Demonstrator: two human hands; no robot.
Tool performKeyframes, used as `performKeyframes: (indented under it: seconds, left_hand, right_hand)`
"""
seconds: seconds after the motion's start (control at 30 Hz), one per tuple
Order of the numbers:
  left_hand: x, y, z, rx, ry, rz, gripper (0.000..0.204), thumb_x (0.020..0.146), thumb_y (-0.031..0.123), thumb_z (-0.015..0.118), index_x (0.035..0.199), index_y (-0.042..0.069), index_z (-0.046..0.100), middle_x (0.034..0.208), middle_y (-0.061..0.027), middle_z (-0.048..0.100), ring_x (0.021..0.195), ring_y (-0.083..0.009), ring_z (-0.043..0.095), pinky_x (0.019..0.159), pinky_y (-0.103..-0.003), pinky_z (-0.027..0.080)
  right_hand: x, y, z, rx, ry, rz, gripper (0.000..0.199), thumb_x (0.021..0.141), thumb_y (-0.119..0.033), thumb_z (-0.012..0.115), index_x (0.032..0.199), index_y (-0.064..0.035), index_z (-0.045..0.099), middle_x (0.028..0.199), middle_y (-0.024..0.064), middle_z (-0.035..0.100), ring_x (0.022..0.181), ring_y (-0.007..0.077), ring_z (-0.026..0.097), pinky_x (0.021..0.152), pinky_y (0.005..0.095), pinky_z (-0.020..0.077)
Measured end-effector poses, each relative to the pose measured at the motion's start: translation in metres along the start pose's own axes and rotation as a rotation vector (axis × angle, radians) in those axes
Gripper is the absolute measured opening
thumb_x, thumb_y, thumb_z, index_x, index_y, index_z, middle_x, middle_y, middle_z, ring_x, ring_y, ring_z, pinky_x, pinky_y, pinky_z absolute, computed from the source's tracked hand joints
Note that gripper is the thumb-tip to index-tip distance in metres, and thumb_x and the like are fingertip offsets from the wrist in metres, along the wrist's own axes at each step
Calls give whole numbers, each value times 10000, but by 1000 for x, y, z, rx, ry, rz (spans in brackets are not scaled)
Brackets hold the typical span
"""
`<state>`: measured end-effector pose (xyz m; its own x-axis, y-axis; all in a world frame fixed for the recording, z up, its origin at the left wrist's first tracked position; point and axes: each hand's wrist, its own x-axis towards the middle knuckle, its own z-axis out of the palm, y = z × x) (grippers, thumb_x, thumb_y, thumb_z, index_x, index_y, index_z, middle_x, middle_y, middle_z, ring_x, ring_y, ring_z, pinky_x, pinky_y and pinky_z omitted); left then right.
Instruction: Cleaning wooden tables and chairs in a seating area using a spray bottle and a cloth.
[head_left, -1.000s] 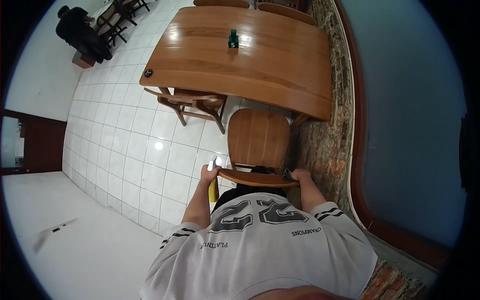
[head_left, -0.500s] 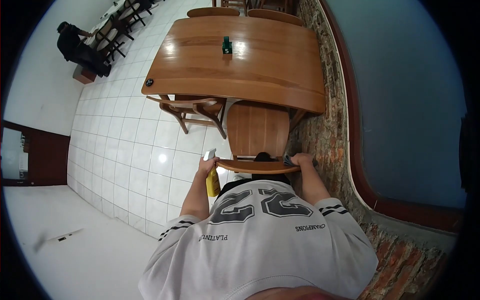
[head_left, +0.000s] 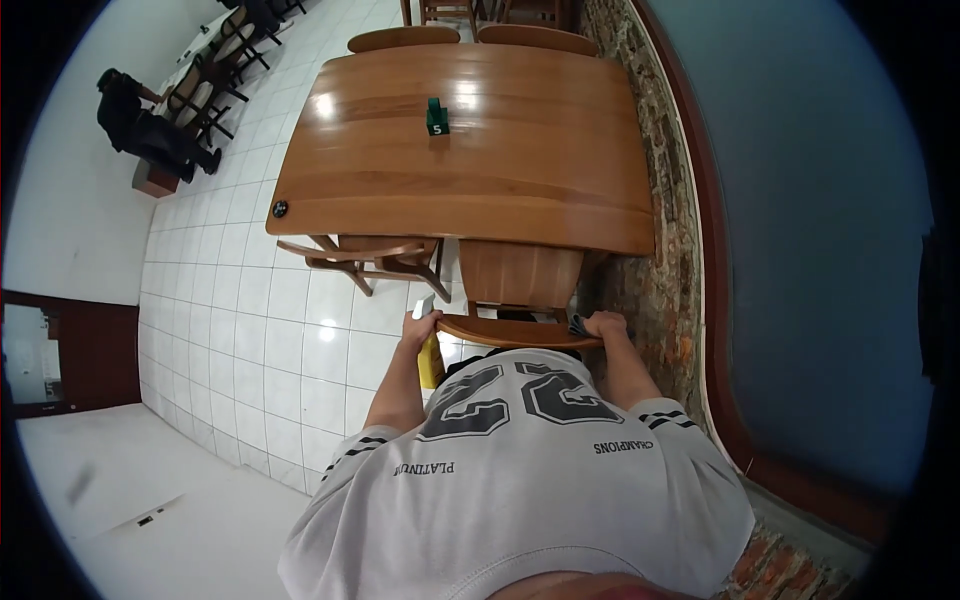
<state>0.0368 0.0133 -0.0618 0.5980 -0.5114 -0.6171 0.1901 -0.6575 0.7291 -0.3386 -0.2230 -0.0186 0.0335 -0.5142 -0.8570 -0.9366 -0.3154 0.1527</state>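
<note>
A wooden chair (head_left: 520, 275) stands in front of me, the front of its seat under the edge of the wooden table (head_left: 460, 190). My left hand (head_left: 421, 326) is closed round the neck of a yellow spray bottle (head_left: 431, 362) with a white trigger head, and it also touches the left end of the chair's backrest (head_left: 515, 331). At the backrest's right end, my right hand (head_left: 604, 325) is closed on a dark grey cloth (head_left: 578, 325) against the wood. My forearm hides part of the bottle.
Another wooden chair (head_left: 375, 258) is tucked in at the left. On the table are a green number stand (head_left: 437, 117) and a round black disc (head_left: 280, 209). A rough brick wall (head_left: 645, 330) runs along the right. A person in dark clothes (head_left: 145, 125) stands far left.
The chair has slid forward, so more of its seat is beneath the table. I am closer to the table, with both hands still at the backrest.
</note>
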Motion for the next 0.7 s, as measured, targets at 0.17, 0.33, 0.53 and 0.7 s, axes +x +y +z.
performKeyframes:
  seconds: [0.17,0.33,0.53,0.7]
  left_hand:
    - [39,41,12,148,-99,-45,310,760,216,788,914,-34,692,811,-100,690,708,-211,657,655,-366,535]
    - [64,82,32,157,-107,-35,234,765,190,756,827,-30,707,720,-102,686,665,-203,663,636,-360,529]
    - [78,104,27,70,-233,-7,199,789,150,736,864,-32,709,701,-93,673,641,-184,648,618,-347,524]
    - [91,108,21,107,-201,0,186,809,133,715,907,-26,710,700,-78,670,632,-174,640,614,-334,527]
  right_hand:
    - [42,3,-48,-14,-91,25,554,983,-408,366,1379,-120,626,1467,82,567,1311,291,572,1061,417,462]
    - [66,11,-84,-5,-114,-11,637,967,-505,362,1378,-93,620,1457,126,566,1310,330,562,1069,436,454]
    - [77,16,-97,57,-125,-21,671,929,-543,390,1351,-84,636,1438,130,578,1305,334,567,1063,432,458]
    - [78,1,-100,44,-110,-1,679,919,-553,403,1355,-85,631,1440,133,576,1311,328,563,1070,426,455]
